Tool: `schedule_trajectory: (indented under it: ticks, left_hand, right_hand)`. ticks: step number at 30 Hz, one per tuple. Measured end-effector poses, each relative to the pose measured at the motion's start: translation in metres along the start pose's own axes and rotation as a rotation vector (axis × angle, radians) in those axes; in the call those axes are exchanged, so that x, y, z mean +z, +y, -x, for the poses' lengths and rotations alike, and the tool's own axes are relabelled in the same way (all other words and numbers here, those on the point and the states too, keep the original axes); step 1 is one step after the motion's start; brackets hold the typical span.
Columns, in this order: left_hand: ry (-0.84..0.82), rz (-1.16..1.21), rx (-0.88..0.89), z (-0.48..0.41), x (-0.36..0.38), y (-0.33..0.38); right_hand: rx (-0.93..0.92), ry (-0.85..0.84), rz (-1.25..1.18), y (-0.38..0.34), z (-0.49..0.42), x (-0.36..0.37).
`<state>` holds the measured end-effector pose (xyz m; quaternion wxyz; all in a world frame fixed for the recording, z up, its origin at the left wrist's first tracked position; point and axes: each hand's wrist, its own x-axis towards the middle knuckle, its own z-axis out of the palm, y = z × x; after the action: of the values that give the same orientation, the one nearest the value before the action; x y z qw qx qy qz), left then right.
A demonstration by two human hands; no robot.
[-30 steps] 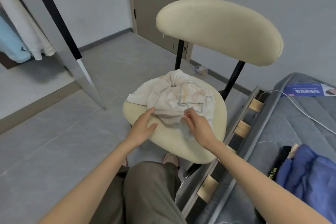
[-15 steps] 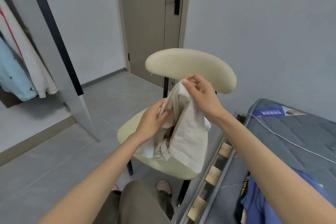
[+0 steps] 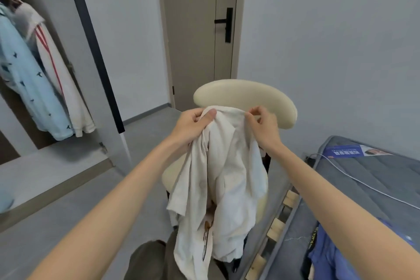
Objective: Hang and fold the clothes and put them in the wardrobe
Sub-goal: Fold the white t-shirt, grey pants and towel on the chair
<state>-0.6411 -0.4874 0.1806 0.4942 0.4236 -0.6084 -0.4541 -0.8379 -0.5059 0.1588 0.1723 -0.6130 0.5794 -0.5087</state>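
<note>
My left hand (image 3: 193, 126) grips white shirt (image 3: 223, 179) at top edge, thumb over cloth; right hand (image 3: 262, 126) pinches same edge — shirt hangs before cream chair (image 3: 247, 95). Grey bed (image 3: 368, 179) right, wardrobe clothes (image 3: 34, 79) left, door (image 3: 200, 29) ahead.

The shirt (image 3: 229, 177) is off-white, with a bit of orange-brown print low down. Cream chair (image 3: 245, 95), grey mattress (image 3: 368, 179), blue garment (image 3: 327, 259) on it. Hanging up: a pale blue top (image 3: 27, 84) with little dark birds and a white top (image 3: 68, 93) with red stripes. Taupe door (image 3: 193, 29), black handle (image 3: 227, 24).
</note>
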Motion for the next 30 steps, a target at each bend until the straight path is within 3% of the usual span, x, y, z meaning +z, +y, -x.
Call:
schedule_trajectory:
  ticks: [3,7,10,16,18,21,26,30]
  left_hand:
    - [0.157,0.051,-0.004,-0.001,-0.007,0.009]
    - [0.278,0.093,-0.014,-0.005,-0.017,0.022]
    - [0.269,0.21,-0.044,-0.008,-0.022,0.033]
    - [0.237,0.289,-0.034,-0.01,-0.043,0.04]
    - [0.265,0.315,-0.028,-0.012,-0.054,0.04]
    - [0.196,0.333,-0.105,-0.007,-0.066,0.033]
    - [-0.004,0.14,-0.28,0.015,-0.068,0.025]
    - [-0.092,-0.02,-0.27,0.034,-0.07,0.029]
  right_hand:
    - [-0.123,0.069,-0.048,-0.021,0.036,0.011]
    - [-0.244,-0.23,-0.085,-0.034,0.089,0.037]
    - [-0.212,-0.376,-0.056,-0.031,0.102,0.06]
    - [-0.215,-0.301,-0.086,-0.045,0.087,0.066]
    - [-0.178,-0.313,-0.191,-0.053,0.082,0.059]
    - [-0.09,-0.201,-0.397,-0.075,0.065,0.049]
    - [0.08,0.002,-0.631,-0.109,0.019,0.04]
    - [0.108,0.1,-0.574,-0.117,-0.009,0.042]
